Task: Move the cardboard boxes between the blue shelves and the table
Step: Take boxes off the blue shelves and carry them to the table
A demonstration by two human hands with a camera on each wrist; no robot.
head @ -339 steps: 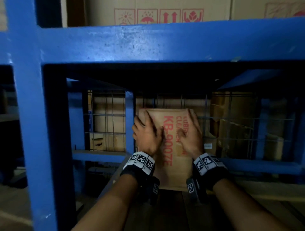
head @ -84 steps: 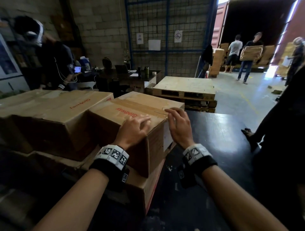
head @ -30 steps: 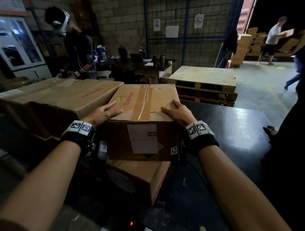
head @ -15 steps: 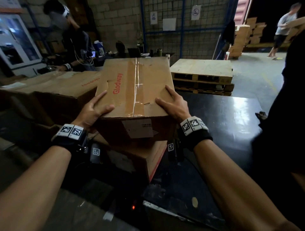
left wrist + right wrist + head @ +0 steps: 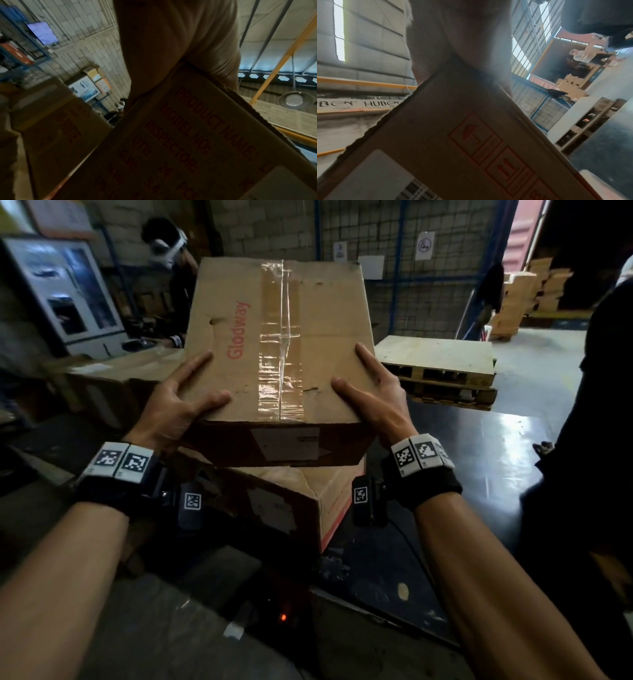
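A taped cardboard box (image 5: 281, 337) with red "Glodway" print is held in the air, its far end tipped up, just above a second cardboard box (image 5: 291, 498) on the black table (image 5: 479, 457). My left hand (image 5: 171, 409) grips its near left corner, thumb and forefinger on top. My right hand (image 5: 376, 402) grips the near right corner the same way. In the left wrist view the palm (image 5: 171, 40) presses the box's printed side (image 5: 188, 148). The right wrist view shows the palm (image 5: 462, 33) on the side with handling symbols (image 5: 471, 135).
More cardboard boxes (image 5: 113, 378) lie on the table to the left. A wooden pallet (image 5: 435, 361) stands beyond the table. A person in dark clothes (image 5: 599, 405) is close on the right, and another person (image 5: 168, 244) is at the back left.
The box has come up off the lower box and closer to me, its far end tilting higher. Both hands keep their hold on its near corners.
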